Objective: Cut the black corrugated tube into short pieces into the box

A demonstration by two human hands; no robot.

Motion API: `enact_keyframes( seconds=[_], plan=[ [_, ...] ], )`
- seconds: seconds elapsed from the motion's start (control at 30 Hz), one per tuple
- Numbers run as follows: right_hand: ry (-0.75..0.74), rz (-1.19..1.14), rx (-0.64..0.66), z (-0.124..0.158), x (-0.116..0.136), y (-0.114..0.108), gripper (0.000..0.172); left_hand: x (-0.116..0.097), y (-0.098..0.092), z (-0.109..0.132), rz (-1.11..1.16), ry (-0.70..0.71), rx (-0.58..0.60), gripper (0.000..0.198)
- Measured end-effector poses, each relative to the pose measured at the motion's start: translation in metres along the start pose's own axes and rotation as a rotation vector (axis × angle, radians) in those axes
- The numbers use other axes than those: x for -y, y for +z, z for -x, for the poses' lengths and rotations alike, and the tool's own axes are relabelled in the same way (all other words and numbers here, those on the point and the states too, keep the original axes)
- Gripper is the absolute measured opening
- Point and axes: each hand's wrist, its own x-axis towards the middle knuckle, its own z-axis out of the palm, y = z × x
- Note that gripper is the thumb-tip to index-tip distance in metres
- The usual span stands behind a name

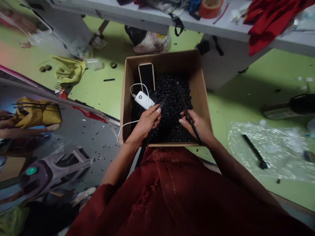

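A dark red garment (157, 200) lies nearest. A black toothed strip (162, 105) is gripped by the closed fingers of the left hand (146, 122), and a slender black rod (183, 100) by the right hand (195, 125), above black plastic pieces (169, 95) in a cardboard box (161, 59).

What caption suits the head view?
Left hand and right hand hold slim black rods above a brown cardboard box of black pellets.

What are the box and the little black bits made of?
The box looks like brown cardboard: matte, with papery-looking flaps. The little black bits look like hard plastic, with a faint shine where light catches them, though rubber is possible.
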Motion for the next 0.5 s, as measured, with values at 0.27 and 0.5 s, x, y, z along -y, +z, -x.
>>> enact_keyframes(
  seconds=[0.27, 0.5],
  plan=[
    [-0.084, 0.264, 0.160, -0.003, 0.002, 0.013, 0.033, 0.003, -0.011, -0.007, 0.051, -0.069, 0.076, 0.033],
    [0.058, 0.253, 0.098, -0.012, -0.008, 0.015, 0.031, -0.007, -0.016, -0.019, 0.078, -0.073, 0.056, 0.028]
  ],
)
